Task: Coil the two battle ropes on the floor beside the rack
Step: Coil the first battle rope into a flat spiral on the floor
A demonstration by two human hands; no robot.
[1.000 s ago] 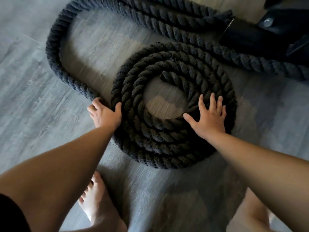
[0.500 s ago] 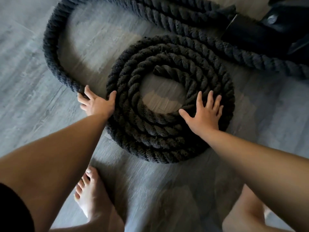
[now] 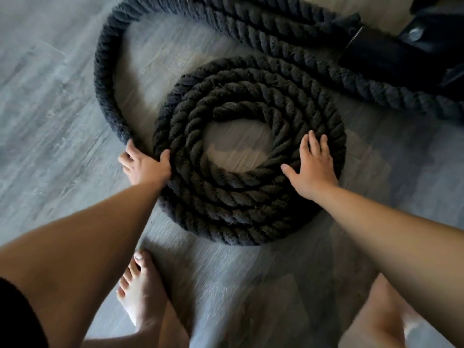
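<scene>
Floor is carrying the rope coil beside the rack, its loose tail arcing off the coil's left edge. Nearer it, the left hand is gripping that tail; the right hand is pressing flat, fingers spread, on the coil's right.

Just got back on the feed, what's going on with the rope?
A person bends over a battle rope partly wound into a flat coil on the floor. The left hand grips the loose rope where it joins the coil; the right hand presses flat on top. A long loop is not yet coiled.
</scene>
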